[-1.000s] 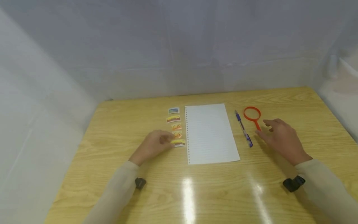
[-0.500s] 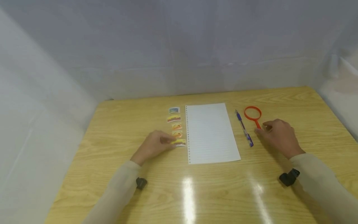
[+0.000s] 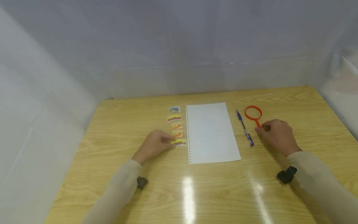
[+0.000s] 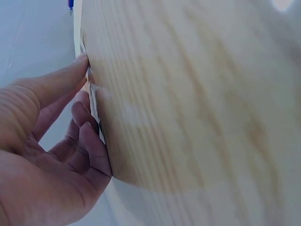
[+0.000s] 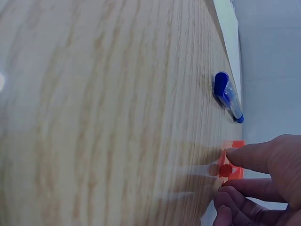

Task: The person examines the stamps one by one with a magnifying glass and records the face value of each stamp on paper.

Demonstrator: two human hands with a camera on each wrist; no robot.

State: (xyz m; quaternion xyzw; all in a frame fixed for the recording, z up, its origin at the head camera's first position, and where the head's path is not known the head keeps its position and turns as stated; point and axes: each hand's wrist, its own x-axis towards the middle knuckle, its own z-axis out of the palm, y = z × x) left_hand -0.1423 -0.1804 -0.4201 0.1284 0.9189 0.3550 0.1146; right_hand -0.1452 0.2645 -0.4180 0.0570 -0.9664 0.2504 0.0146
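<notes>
My left hand (image 3: 155,143) rests on the table at the left end of the nearest small yellow-and-brown stamp (image 3: 180,142). In the left wrist view its thumb and fingers (image 4: 96,150) meet the tabletop with a gap between them. Several more stamp-like pictures, such as an orange one (image 3: 177,126) and a blue one (image 3: 174,109), line up above it. My right hand (image 3: 278,135) pinches the handle end of a red magnifying glass (image 3: 258,123) between thumb and forefinger. The handle's tip (image 5: 226,170) shows between those fingertips in the right wrist view.
A lined, punched sheet of paper (image 3: 213,133) lies in the middle of the wooden table (image 3: 221,193). Between sheet and magnifying glass is a blue pen (image 3: 245,129), tip pointing away. White and grey sheeting (image 3: 195,56) encloses the back and sides.
My right hand has moved slightly left and its thumb and forefinger have closed on the magnifying glass's handle. The left hand has stayed almost still beside the nearest stamp.
</notes>
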